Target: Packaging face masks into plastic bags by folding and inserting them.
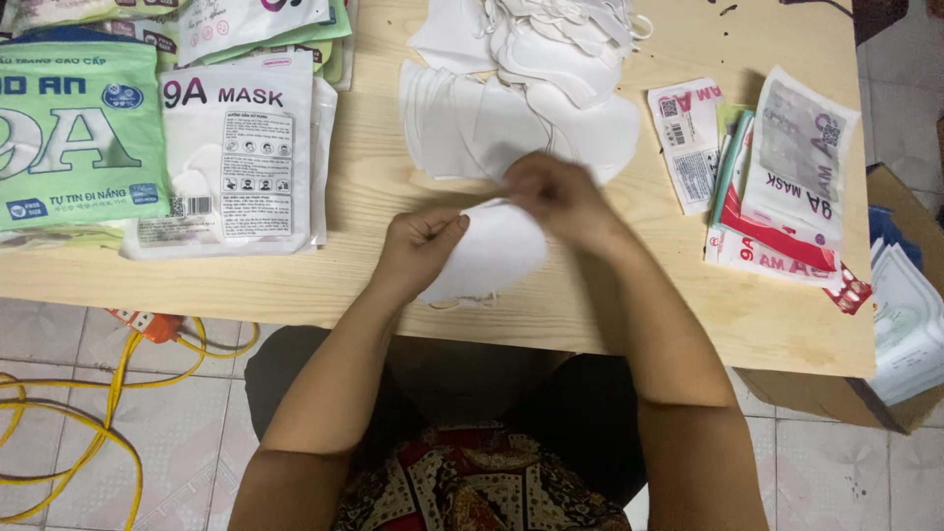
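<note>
My left hand (418, 246) pinches the left edge of a white folded face mask (492, 254) that lies on the wooden table (610, 305) near its front edge. My right hand (556, 197), blurred by motion, grips the same mask at its top right. An ear loop hangs out under the mask. Just behind my hands several loose white masks (501, 118) lie fanned out in a pile.
Filled mask packets in white and green (231, 157) are stacked at the table's left. Empty flat pouches (787, 187) lie at the right. A cardboard box (900, 324) with more packets stands beside the table's right end. Yellow cable (88, 413) coils on the tiled floor.
</note>
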